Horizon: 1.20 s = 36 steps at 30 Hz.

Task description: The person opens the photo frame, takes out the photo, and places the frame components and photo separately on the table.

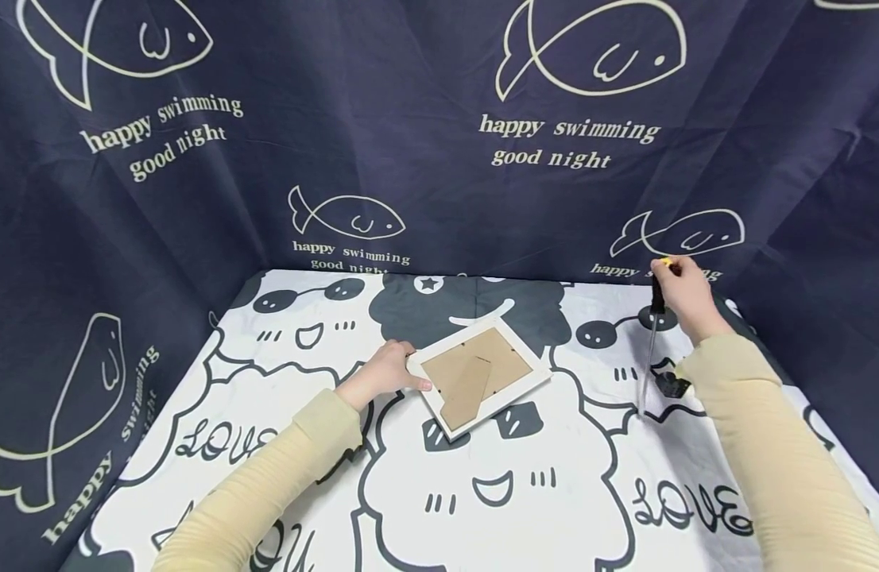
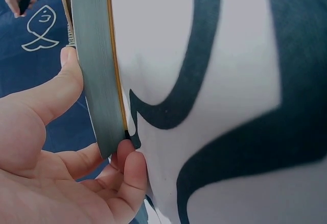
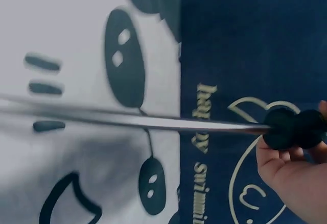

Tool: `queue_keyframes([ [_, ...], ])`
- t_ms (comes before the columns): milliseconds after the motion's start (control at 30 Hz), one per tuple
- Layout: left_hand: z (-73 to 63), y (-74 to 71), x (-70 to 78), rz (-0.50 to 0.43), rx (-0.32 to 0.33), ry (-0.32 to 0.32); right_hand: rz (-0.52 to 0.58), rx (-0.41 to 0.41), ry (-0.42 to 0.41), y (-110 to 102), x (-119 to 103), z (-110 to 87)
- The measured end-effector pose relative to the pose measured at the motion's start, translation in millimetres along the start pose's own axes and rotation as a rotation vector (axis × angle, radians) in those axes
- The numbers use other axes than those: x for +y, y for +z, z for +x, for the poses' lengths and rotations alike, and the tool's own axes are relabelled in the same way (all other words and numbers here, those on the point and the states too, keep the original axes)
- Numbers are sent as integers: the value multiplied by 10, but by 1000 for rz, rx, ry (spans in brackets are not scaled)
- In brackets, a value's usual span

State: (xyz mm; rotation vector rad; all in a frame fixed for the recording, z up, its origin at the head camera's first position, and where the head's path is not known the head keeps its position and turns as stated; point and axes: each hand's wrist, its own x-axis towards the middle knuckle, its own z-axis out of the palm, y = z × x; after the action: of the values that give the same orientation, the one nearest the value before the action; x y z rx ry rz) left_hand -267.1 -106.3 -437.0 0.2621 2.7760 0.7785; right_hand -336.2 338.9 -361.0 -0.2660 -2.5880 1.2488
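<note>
A white picture frame point(image 1: 532, 388) lies back up over the patterned cloth, showing its brown backing board point(image 1: 507, 361) and folded stand flap point(image 1: 465, 391). My left hand point(image 1: 388, 370) grips its left corner, thumb on the back face and fingertips under the edge, as the left wrist view shows. Off to the right, my right hand point(image 1: 686, 295) holds a screwdriver point(image 3: 204, 125) by its black handle with a yellow end. The long metal shaft point(image 1: 652, 349) points down toward the cloth; whether its tip touches I cannot tell.
White cloth with black cartoon prints point(image 1: 493, 488) covers the table. Dark blue fish-print curtains point(image 1: 439, 159) stand behind and on both sides. A small black object point(image 1: 671, 384) shows beside the right cuff; its kind is unclear.
</note>
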Motion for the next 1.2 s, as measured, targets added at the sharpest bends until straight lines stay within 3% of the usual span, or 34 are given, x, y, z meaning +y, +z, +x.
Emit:
queue_keyframes([
  [233, -11, -16, 20, -11, 0, -8, 825, 54, 114, -82, -208, -96],
  [367, -11, -16, 20, -16, -1, -12, 1111, 10, 116, -110, -283, -126],
  [633, -6, -1, 15, -8, -2, -6, 1497, -148, 129, -194, -373, -152],
  [867, 7, 5, 3, -3, 6, 2, 1894, -176, 214, -239, -403, -156],
  [1200, 6, -3, 12, -1, 7, 3, 2078, -99, 352, -192, -427, -220],
])
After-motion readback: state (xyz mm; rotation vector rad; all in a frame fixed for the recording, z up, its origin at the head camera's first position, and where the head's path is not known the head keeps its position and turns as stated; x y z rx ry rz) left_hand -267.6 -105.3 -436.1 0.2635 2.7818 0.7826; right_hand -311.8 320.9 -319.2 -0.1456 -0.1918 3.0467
